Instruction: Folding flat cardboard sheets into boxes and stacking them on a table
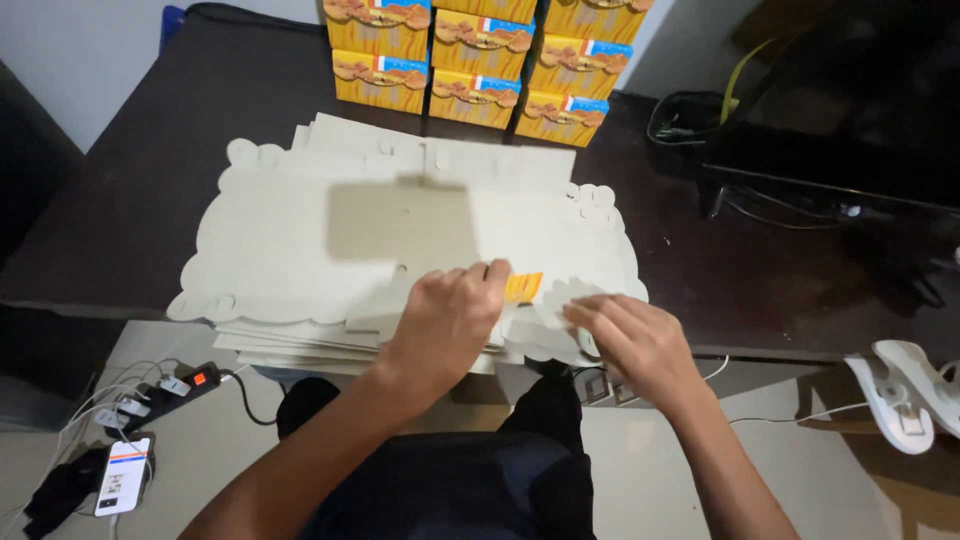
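Head view, left hand: the left hand [447, 318] lies knuckles up on the near edge of the stack of flat cardboard cutouts [300, 250], fingers curled together and pinching a flap beside a yellow printed patch [523, 287].
Head view, right hand: the right hand [632, 338] rests with fingers slightly spread and flat on the stack's near right corner, gripping nothing.
Stack: fills the middle of the dark table [130, 190]; its near edge overhangs the table's front rim.
Far edge: yellow boxes [480, 60] stand just beyond the stack.
Open room: bare table to the left; black cables [690, 125] crowd the right.
Floor: a power strip [175, 385] and phone [123, 476] lie at lower left.
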